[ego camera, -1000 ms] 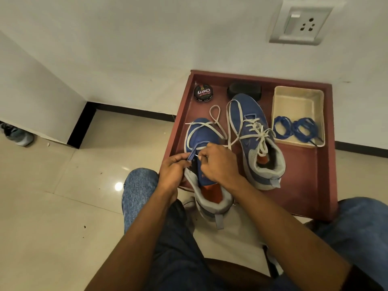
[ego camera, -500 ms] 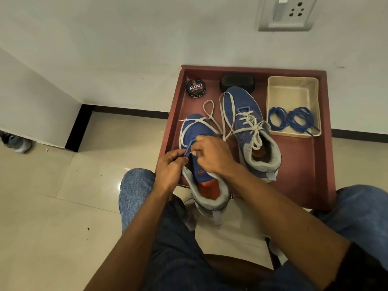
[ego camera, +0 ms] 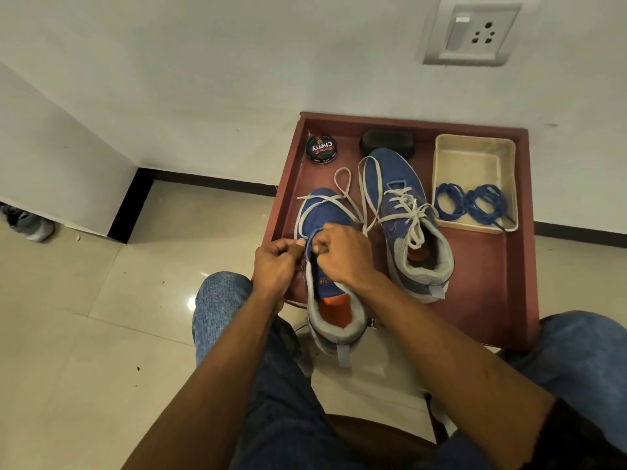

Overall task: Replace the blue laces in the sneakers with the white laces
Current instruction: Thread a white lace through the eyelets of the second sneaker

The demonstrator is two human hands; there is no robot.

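Blue laces [ego camera: 470, 205] out, coiled in cream tray [ego camera: 475, 147]. Right sneaker [ego camera: 403, 184] relaced white. Left sneaker [ego camera: 325, 212] barely threaded; both hands, left [ego camera: 276, 262], right [ego camera: 342, 256], apparently pinching white lace [ego camera: 342, 184] at eyelets. Most lacing left.

Both hands working close together, forearms converging from the lower edge of the view.
The left hand [ego camera: 276, 262] is curled, thumb pressed against its forefinger in a pinch; the right hand [ego camera: 342, 256] is arched, knuckles up, fingers bent downward beside it.
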